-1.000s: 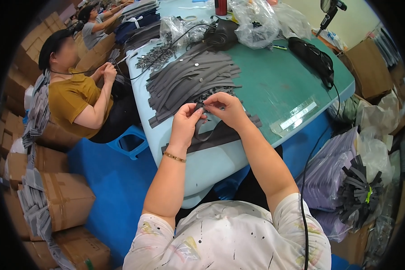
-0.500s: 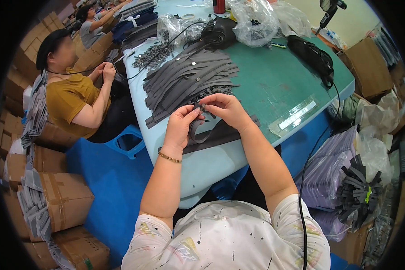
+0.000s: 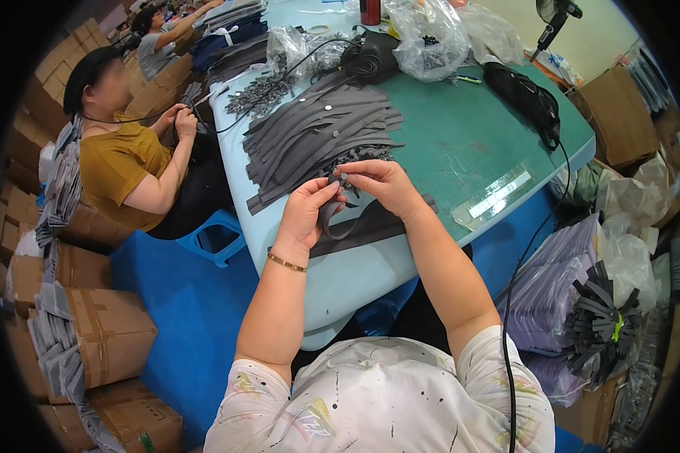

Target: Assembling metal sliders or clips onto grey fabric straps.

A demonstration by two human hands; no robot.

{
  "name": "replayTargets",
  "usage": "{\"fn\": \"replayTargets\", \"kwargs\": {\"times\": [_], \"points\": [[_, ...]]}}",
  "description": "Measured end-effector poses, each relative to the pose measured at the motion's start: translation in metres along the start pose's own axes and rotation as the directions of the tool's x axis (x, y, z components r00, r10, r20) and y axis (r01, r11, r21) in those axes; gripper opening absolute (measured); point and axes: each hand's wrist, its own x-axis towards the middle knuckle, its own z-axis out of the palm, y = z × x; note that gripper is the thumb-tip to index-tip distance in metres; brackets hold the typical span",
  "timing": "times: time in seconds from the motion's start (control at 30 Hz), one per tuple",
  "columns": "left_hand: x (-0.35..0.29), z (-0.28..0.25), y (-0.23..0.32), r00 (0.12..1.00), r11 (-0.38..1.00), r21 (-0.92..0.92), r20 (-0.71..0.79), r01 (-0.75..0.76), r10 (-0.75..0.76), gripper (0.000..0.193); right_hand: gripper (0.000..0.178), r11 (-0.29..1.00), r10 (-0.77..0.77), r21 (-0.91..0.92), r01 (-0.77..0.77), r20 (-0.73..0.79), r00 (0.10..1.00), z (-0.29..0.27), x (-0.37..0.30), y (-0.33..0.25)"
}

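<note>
Both my hands meet over the near edge of the table, fingertips pinched close together. My left hand [image 3: 310, 210] is closed on the end of a dark grey fabric strap [image 3: 329, 226], which loops down below the fingers. My right hand [image 3: 384, 186] pinches a small dark piece [image 3: 343, 180] at the strap's end; its exact kind is too small to tell. Just beyond the hands lies a wide pile of grey straps [image 3: 310, 136]. Several small dark parts [image 3: 363, 153] sit at the pile's near right side. More flat dark strap [image 3: 370, 228] lies beneath my hands.
A green cutting mat [image 3: 446, 136] covers the table's right side, with a clear ruler [image 3: 499, 195] on it. Plastic bags [image 3: 427, 45] and a black pouch [image 3: 523, 98] stand farther back. A co-worker [image 3: 128, 166] sits at left. Cardboard boxes [image 3: 113, 332] line the floor.
My hands stay nearly in place, with the fingertips shifting slightly around the small piece and strap end. The whole view has moved a little.
</note>
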Motion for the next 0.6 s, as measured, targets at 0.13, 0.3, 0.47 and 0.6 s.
{"fn": "replayTargets", "kwargs": {"times": [0.13, 0.3, 0.47, 0.6], "points": [[0.001, -0.003, -0.001, 0.999, 1.000, -0.017, 0.029, 0.026, -0.025, 0.013, 0.022, 0.999, -0.002, 0.032, 0.003, -0.014, 1.000, 0.000, 0.000, 0.001], [0.003, -0.004, -0.002, 0.999, 0.999, -0.029, 0.028, 0.025, -0.025, 0.012, 0.023, 1.000, 0.022, 0.008, -0.023, 0.014, 1.000, 0.001, 0.000, -0.001], [0.006, -0.004, -0.009, 0.999, 0.998, -0.030, -0.004, -0.051, 0.051, 0.020, 0.031, 0.996, -0.046, -0.075, 0.049, 0.047, 0.998, -0.002, 0.001, 0.010], [0.013, -0.011, -0.013, 0.967, 0.963, 0.092, 0.004, -0.253, 0.254, 0.027, 0.054, 0.966, -0.045, -0.259, -0.008, -0.200, 0.979, 0.005, 0.001, 0.009]]}}
